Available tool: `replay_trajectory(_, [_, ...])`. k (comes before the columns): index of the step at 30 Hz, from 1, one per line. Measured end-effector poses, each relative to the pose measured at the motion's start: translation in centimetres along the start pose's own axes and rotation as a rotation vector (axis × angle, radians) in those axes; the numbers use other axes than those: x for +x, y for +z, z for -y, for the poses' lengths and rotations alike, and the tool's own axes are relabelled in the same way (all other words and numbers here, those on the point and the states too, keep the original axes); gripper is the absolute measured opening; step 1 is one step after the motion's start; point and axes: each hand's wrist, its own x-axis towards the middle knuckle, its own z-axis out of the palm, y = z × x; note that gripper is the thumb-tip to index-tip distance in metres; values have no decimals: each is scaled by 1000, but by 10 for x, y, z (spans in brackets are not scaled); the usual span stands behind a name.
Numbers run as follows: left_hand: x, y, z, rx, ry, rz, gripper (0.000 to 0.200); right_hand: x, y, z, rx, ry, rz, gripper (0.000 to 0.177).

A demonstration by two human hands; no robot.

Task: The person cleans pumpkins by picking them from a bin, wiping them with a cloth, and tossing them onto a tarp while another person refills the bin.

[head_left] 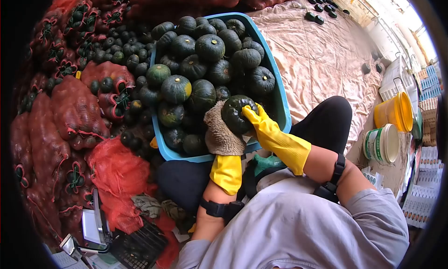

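In the head view my right hand [263,131], in a yellow rubber glove, grips the right side of a wet, dark green kabocha squash [237,114]. My left hand [225,143] wears a yellow glove too, covered by a brown terry-cloth mitt [224,136]. The mitt cups the squash's left side, and the fingers inside are hidden. Both hands are over the near edge of a blue plastic tub [280,96]. Many more dark green squashes [210,48] are heaped in this tub, a few with yellow or orange patches.
Red mesh sacks [79,108] and loose small squashes [123,47] crowd the left. A pale quilted sheet [312,54] covers the floor to the right. Beyond it are a yellow bucket [392,112], a white bucket [380,144] and a white crate [396,80]. A black keypad device [135,245] lies lower left.
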Motion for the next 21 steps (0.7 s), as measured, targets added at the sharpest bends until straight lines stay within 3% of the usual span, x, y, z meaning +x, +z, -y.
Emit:
replay_trajectory(2, [4,-3,-17,87,-42,44,80,-9,-1,13,-474,-202,18,82])
replay_trajectory(3, [4,-19,-23,180,187,25,71,-16,-5,19,-792,-310,43,84])
replay_trajectory(4, [10,-28,-16,221,272,112,68,-25,-6,24,-877,-507,159,91])
replay_trajectory(6, [28,-53,-22,230,446,252,66,-31,-8,24,-839,-653,207,90])
replay_trajectory(7, [27,-40,7,84,336,274,72,-33,-9,28,-826,-734,235,90])
replay_trajectory(8, [26,-28,35,-65,227,281,79,-43,3,37,-409,-306,257,87])
replay_trajectory(10, [16,-23,28,126,394,91,88,-32,6,37,-393,-301,168,83])
replay_trajectory(12, [-2,-14,-13,-24,117,-7,90,-1,-5,12,-504,-376,8,81])
replay_trajectory(13, [-5,-17,-40,66,-43,16,88,17,-9,-7,-616,-574,-134,76])
replay_trajectory(15, [-5,-14,-41,139,4,28,74,15,-12,-3,-876,-887,-261,74])
replay_trajectory(16, [-5,-12,-39,102,20,24,68,9,-13,-3,-895,-991,-170,71])
replay_trajectory(19, [-2,1,-26,-9,73,10,50,-17,-2,6,-961,-790,-39,84])
replay_trajectory(21, [3,-3,-13,207,211,56,44,-22,-3,12,-992,-603,-10,89])
